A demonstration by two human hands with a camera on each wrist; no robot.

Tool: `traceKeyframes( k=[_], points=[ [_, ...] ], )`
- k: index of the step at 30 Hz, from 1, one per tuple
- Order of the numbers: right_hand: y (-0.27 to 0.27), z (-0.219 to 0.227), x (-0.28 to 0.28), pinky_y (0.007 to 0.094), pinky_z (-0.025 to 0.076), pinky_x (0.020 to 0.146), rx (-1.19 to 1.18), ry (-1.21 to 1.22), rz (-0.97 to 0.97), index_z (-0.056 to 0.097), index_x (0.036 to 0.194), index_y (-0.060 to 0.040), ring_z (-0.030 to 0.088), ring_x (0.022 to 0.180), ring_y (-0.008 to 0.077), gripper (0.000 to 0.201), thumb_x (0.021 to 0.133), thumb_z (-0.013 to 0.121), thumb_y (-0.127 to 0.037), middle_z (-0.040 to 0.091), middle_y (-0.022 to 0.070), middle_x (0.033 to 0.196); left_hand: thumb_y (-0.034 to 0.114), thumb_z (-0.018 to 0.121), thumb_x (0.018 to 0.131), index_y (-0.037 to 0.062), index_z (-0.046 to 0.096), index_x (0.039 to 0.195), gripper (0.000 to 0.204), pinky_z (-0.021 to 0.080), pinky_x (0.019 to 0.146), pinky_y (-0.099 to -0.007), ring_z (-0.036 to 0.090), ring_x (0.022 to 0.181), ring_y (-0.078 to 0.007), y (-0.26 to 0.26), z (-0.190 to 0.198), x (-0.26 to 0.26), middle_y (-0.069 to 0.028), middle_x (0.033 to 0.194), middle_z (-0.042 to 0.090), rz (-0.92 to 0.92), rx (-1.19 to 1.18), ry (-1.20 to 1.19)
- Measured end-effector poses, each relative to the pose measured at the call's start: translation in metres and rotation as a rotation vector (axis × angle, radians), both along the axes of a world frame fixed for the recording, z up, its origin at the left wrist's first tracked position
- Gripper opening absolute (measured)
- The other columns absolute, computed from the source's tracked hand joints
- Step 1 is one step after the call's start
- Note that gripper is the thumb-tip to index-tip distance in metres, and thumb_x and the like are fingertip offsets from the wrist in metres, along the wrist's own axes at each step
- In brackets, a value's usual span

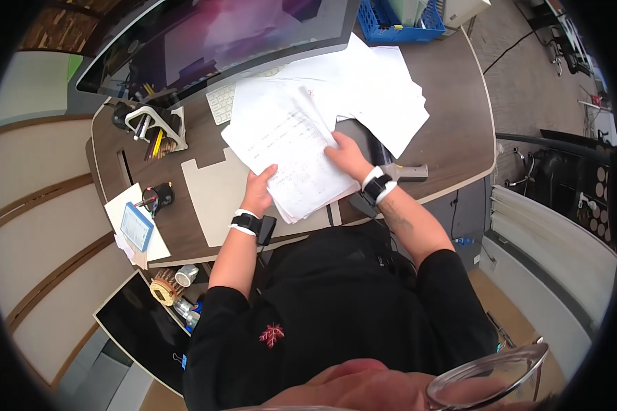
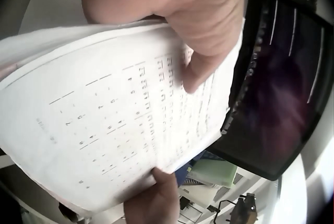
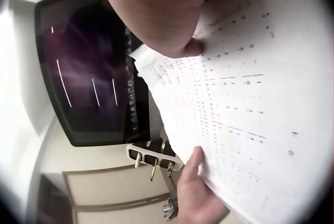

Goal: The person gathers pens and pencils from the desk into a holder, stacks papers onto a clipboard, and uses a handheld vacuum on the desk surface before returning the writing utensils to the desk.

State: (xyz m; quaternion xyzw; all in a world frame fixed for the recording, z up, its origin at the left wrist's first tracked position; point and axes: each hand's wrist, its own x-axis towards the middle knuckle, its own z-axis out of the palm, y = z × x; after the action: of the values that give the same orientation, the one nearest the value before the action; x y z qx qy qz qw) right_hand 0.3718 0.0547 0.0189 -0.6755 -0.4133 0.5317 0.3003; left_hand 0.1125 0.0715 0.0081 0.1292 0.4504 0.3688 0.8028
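In the head view, a stack of printed sheets (image 1: 291,154) is held above the table (image 1: 452,130) by both hands. The left hand (image 1: 259,192) is clamped on the stack's lower left edge, thumb laid on top, and the right hand (image 1: 349,156) is clamped on its right edge. The step in hand is judged to be the gathering or squaring of the sheets; the next move would call for both edges to be kept pinched evenly so that no sheet slips out. More loose papers (image 1: 384,96) are spread on the table behind, in front of a monitor (image 1: 226,34), and a pen holder (image 1: 156,127) is seen to the left.

In the left wrist view, the stack (image 2: 104,125) is seen from close by, with the left thumb (image 2: 201,70) pressed onto the printed face and the other hand's fingertip (image 2: 159,179) at the far edge.

In the right wrist view, the right thumb (image 3: 188,46) is pressed onto the top sheet (image 3: 250,104), and the left hand (image 3: 195,192) is gripped on the opposite edge. The stack thus lies between the two grips, pinched at both sides.
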Motion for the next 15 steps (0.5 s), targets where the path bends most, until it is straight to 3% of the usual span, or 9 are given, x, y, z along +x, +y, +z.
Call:
traceKeyframes(
  k=[2,4,6,9,12,15],
  points=[
    [0.041,0.011,-0.004,0.0437,0.049,0.092,0.037,-0.333,0.195,0.064,0.114,0.0021,0.061,0.104,0.0389,0.038,0.083,0.061,-0.02,0.066,0.0228,0.11,0.001,0.06,0.09,-0.0018,0.043,0.137,0.05,0.041,0.109,-0.0443,0.05,0.127,-0.0308,-0.006,-0.018,0.005,-0.017,0.138,0.052,0.093,-0.063,-0.064],
    [0.084,0.004,-0.007,0.0458,0.047,0.095,0.171,-0.57,0.364,0.067,0.108,0.0013,0.056,0.111,0.0424,0.037,0.081,0.062,-0.024,0.063,0.0247,0.115,0.004,0.058,0.092,-0.0014,0.043,0.138,0.048,0.039,0.11,-0.0426,0.049,0.129,-0.0293,-0.007,-0.029,0.015,-0.0161,0.139,0.051,0.171,-0.109,-0.101],
    [0.116,-0.03,-0.009,0.046,0.043,0.101,0.399,-0.674,0.345,0.068,0.105,-0.0008,0.049,0.121,0.0396,0.035,0.08,0.063,-0.024,0.057,0.0229,0.125,0.006,0.057,0.095,-0.0014,0.043,0.138,0.046,0.038,0.111,-0.0407,0.048,0.129,-0.0278,-0.003,-0.037,0.027,-0.0151,0.139,0.051,0.237,-0.144,-0.11],
    [0.154,-0.063,-0.01,0.0486,0.038,0.106,0.467,-0.93,0.453,0.069,0.106,-0.0021,0.044,0.127,0.0378,0.036,0.081,0.062,-0.027,0.051,0.021,0.133,0.004,0.056,0.094,-0.0025,0.044,0.137,0.045,0.039,0.109,-0.039,0.05,0.127,-0.0265,0.007,-0.033,0.043,-0.0136,0.138,0.051,0.321,-0.162,0.051],
    [0.169,-0.057,-0.009,0.0497,0.035,0.108,0.24,-0.851,0.577,0.067,0.111,-0.0029,0.039,0.131,0.0372,0.039,0.083,0.06,-0.03,0.049,0.0218,0.136,0.001,0.057,0.093,-0.0026,0.047,0.132,0.041,0.043,0.102,-0.0365,0.053,0.123,-0.0255,0.016,-0.034,0.051,-0.0135,0.134,0.055,0.395,-0.125,0.1],
    [0.175,-0.058,-0.01,0.0493,0.04,0.103,0.118,-0.767,0.596,0.063,0.118,-0.0041,0.051,0.121,0.0386,0.042,0.085,0.058,-0.031,0.053,0.022,0.126,0.0,0.056,0.093,-0.0024,0.046,0.133,0.042,0.042,0.104,-0.0372,0.052,0.123,-0.0263,0.026,-0.029,0.051,-0.0146,0.134,0.054,0.415,-0.122,0.085]
  ],
)
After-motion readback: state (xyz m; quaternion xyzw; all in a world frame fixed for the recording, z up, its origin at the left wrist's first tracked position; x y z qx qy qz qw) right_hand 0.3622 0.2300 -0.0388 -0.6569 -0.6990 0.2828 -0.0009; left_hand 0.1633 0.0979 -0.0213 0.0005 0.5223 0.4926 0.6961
